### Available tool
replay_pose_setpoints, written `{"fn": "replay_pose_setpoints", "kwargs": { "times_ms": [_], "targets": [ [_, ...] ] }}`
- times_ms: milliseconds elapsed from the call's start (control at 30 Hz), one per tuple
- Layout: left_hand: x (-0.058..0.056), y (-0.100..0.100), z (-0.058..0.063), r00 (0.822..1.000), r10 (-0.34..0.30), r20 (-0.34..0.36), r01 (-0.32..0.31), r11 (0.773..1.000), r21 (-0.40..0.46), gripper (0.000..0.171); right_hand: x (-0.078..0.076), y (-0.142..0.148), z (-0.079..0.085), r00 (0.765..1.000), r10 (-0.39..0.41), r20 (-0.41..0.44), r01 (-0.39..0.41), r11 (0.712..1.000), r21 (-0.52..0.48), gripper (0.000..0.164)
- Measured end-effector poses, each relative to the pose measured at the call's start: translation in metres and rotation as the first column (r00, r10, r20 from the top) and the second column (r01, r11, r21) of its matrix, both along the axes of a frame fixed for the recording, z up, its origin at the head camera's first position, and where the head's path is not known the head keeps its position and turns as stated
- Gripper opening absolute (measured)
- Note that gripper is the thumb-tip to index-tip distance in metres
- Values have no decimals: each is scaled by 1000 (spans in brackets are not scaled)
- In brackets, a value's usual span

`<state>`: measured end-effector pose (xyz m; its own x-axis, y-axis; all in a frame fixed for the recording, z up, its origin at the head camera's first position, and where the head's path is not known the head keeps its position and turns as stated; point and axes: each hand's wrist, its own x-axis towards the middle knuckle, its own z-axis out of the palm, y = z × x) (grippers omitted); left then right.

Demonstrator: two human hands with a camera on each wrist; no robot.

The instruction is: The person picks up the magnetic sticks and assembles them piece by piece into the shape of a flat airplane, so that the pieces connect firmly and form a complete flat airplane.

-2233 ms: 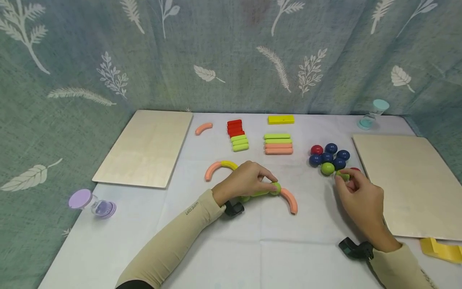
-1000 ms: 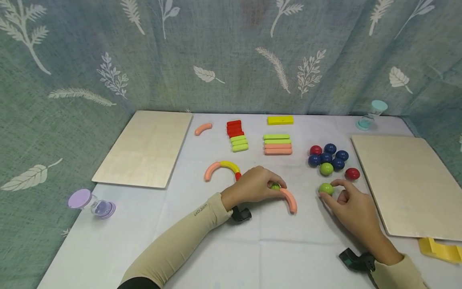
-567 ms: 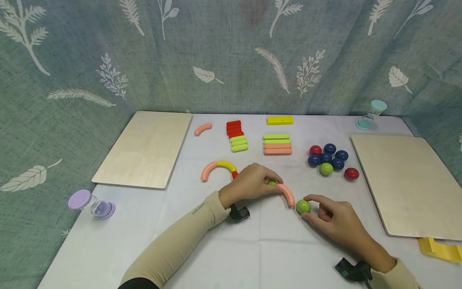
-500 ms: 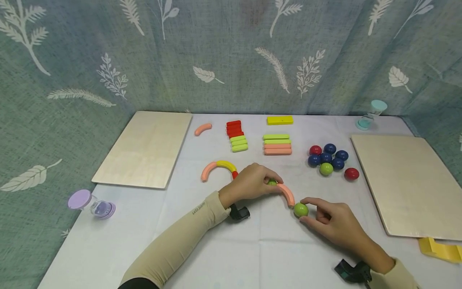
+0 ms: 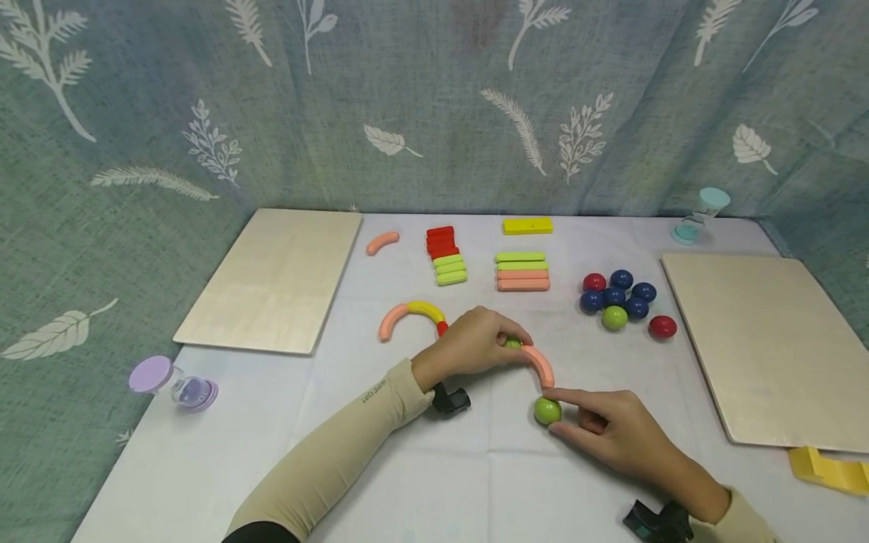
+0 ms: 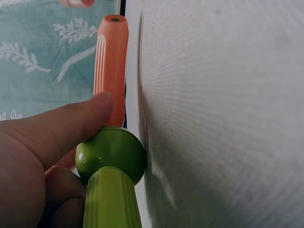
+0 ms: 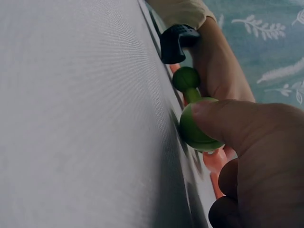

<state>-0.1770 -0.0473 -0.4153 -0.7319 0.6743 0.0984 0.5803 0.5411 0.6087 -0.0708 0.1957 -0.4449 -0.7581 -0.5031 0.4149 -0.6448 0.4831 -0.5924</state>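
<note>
A chain of plastic magnetic-looking toy rods and balls lies mid-table. A curved salmon rod point(image 5: 391, 323), a yellow rod point(image 5: 428, 310) and a red piece form its left end. My left hand point(image 5: 470, 341) covers its middle and grips it at a green joint ball point(image 6: 111, 152), thumb on the curved salmon rod point(image 6: 111, 57) at the right end. A lime rod point(image 6: 111, 199) meets that ball from the other side. My right hand point(image 5: 618, 426) pinches a loose green ball point(image 5: 547, 411) between thumb and index finger, close below the salmon rod's free end.
Red, blue and green balls point(image 5: 614, 297) cluster right of centre; a red ball point(image 5: 662, 326) lies apart. Behind are short rods point(image 5: 448, 264), long rods point(image 5: 523, 275) and a yellow bar point(image 5: 527, 225). Wooden boards point(image 5: 271, 279) point(image 5: 767, 347) flank them, with hourglasses point(image 5: 193, 392) point(image 5: 692, 222) near both sides.
My right hand has carried the green ball left and nearer from beside the cluster to the salmon rod's free end. My left hand's grip has shifted, and the chain has moved slightly left.
</note>
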Motion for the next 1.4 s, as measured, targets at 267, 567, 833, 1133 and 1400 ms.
{"fn": "replay_pose_setpoints", "kwargs": {
  "times_ms": [267, 567, 833, 1133, 1400],
  "targets": [
    [0, -1, -1, 1000, -4, 0, 4, 1000, -14, 24, -3, -1, 0, 1000, -28, 5, 28, 1000, 15, 41],
    [0, -2, -1, 1000, -8, 0, 8, 1000, -16, 25, -5, -4, -2, 999, -50, 20, 50, 998, 46, 43],
    [0, -14, 7, 1000, 13, -12, -13, 1000, -11, 32, -6, -6, -3, 998, -62, 6, 61, 997, 55, 40],
    [9, -53, 17, 995, 102, -11, -102, 994, -33, 24, -1, -8, -2, 996, -91, 10, 90, 994, 70, 41],
    [29, -76, 14, 993, 107, -58, -112, 988, -103, 33, -2, -8, 1, 996, -86, -6, 87, 993, 76, 41]
  ]
}}
